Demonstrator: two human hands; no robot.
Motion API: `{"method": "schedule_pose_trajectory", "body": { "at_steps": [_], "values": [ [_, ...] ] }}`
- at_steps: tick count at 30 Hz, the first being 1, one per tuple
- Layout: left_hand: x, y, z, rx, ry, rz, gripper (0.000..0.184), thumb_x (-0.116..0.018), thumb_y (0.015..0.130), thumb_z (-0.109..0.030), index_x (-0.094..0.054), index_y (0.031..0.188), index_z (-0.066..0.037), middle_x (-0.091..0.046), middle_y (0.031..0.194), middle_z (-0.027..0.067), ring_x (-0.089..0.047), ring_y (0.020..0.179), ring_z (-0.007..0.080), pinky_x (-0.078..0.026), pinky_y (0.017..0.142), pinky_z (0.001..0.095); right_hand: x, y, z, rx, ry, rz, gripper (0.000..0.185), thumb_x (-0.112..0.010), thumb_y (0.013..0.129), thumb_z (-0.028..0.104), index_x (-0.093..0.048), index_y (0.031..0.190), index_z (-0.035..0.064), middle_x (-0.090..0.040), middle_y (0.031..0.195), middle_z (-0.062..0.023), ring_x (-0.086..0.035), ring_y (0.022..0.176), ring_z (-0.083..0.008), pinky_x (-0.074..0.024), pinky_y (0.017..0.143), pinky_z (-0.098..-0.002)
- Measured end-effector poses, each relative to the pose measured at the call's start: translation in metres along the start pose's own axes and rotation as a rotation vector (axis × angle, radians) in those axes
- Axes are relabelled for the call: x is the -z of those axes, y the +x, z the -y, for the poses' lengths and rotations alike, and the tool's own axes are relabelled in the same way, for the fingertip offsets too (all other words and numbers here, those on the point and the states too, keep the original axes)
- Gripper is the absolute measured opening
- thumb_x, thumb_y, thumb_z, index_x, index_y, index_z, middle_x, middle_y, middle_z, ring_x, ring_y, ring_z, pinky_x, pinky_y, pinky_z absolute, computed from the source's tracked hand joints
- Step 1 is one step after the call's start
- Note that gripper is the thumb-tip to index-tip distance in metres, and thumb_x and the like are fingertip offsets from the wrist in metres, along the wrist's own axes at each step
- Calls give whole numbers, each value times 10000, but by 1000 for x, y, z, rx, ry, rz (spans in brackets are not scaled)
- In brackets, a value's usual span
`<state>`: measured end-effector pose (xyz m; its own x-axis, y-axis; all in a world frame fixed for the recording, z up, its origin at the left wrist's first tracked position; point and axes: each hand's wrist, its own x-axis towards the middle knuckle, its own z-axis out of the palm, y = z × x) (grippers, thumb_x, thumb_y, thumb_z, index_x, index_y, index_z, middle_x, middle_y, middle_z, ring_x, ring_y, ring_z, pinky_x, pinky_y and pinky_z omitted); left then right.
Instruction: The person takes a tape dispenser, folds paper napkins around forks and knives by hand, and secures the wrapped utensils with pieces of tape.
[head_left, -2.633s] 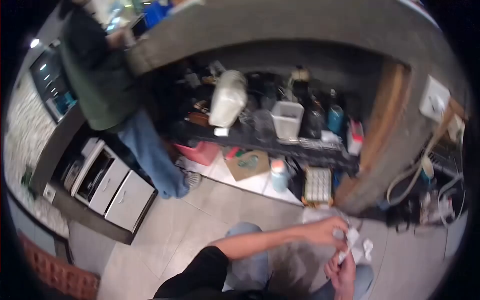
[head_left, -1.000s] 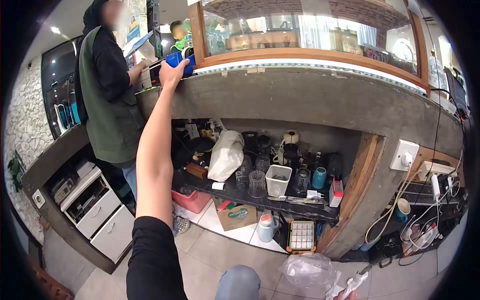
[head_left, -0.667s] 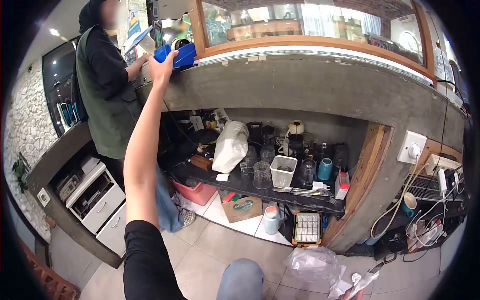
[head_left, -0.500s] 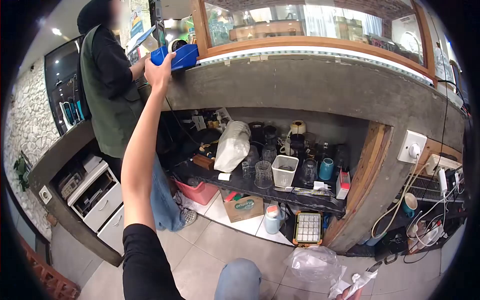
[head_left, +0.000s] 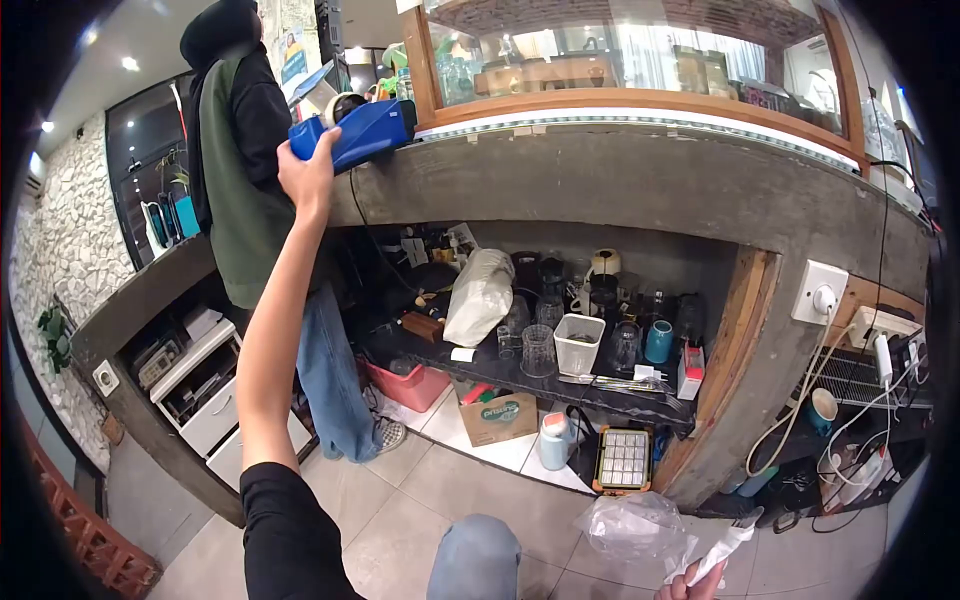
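Note:
My left hand (head_left: 308, 172) reaches up to the counter, closed on the near end of a blue tape dispenser (head_left: 372, 138) carrying a roll of tape. The dispenser is at the counter's left end, beside a person in a dark top and green vest (head_left: 235, 200). Low at the bottom right, my right hand (head_left: 700, 582) is closed around a white paper-wrapped bundle (head_left: 728, 542); what the paper wraps is hidden. Just left of this hand, a clear plastic bag (head_left: 630, 525) lies on the floor.
Under the concrete counter (head_left: 600, 180), a dark shelf holds glasses (head_left: 538, 350), a white bin (head_left: 578, 345) and a blue cup (head_left: 658, 341). A cardboard box (head_left: 498, 418), a red tub (head_left: 408, 385) and a work light (head_left: 623, 460) stand below. Cables (head_left: 800, 390) hang at right.
My right hand has come further into view at the bottom, with the white bundle more upright. The left hand still grips the dispenser. The view has shifted slightly.

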<state>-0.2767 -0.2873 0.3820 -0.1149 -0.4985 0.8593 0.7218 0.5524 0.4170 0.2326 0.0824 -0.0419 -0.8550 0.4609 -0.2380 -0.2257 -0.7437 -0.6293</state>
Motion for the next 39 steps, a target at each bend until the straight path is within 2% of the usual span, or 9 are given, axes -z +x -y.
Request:
{"method": "schedule_pose_trajectory", "body": {
  "at_steps": [5,10,12,16,17,18,20,26,39],
  "values": [
    [61,-24,-26,-26,-201,54,582,-815,743,-301,-553,1113,63,-608,960,93,-569,854,154,-471,807,283,-17,-9,10,6,6,-116,383,-387,998,557,-488,977,188,-322,582,48,-228,443,-87,-212,419,-251],
    [151,-74,-36,7,-276,189,458,-751,810,-229,-538,1123,28,-555,1012,64,-524,916,137,-418,864,253,-10,-5,7,55,3,-163,381,-425,990,543,-502,985,169,-321,587,44,-248,458,-86,-219,425,-253],
    [184,-116,-49,96,-349,188,460,-713,835,-164,-495,1197,16,-541,1040,60,-520,955,135,-402,892,245,6,0,4,51,43,14,375,-445,988,528,-516,987,159,-326,588,37,-250,465,-86,-219,427,-259],
    [243,-212,-38,172,-216,184,542,-719,812,-158,-461,1263,-3,-513,1137,71,-490,1062,165,-362,976,302,-10,-5,8,68,-10,-70,392,-461,984,519,-526,1027,135,-280,574,36,-204,475,-80,-196,437,-253],
    [254,-239,-40,229,-194,195,594,-735,793,-184,-447,1284,-14,-494,1182,78,-472,1103,181,-341,1000,317,10,-2,9,11,106,117,430,-449,995,498,-558,1013,82,-441,580,-8,-381,465,-144,-323,434,-316],
    [267,-266,-32,261,-161,209,655,-762,767,-201,-431,1299,-11,-488,1202,87,-479,1111,195,-342,1006,323,13,-5,7,-5,80,85,430,-449,995,498,-558,1013,82,-441,580,-8,-381,465,-144,-323,434,-316],
    [283,-326,-11,215,-91,176,716,-791,732,-211,-419,1307,-1,-475,1220,103,-479,1127,217,-342,1016,344,7,-10,3,182,78,-252,511,-279,1019,567,-468,808,142,-222,459,30,-152,360,-102,-165,342,-276],
    [325,-501,50,318,12,369,744,-782,748,-126,-369,1352,11,-438,1280,152,-415,1234,277,-307,1063,412,7,-30,14,326,-132,-197,481,-325,1014,561,-407,790,144,-223,453,37,-130,382,-92,-137,370,-273],
    [360,-726,118,532,274,656,666,-835,676,-222,-473,1175,30,-501,1051,186,-441,969,340,-348,858,442,-8,-13,-8,420,-431,-122,498,-254,1031,554,-338,757,146,-191,457,23,-119,391,-98,-151,363,-265]
  ]
}}
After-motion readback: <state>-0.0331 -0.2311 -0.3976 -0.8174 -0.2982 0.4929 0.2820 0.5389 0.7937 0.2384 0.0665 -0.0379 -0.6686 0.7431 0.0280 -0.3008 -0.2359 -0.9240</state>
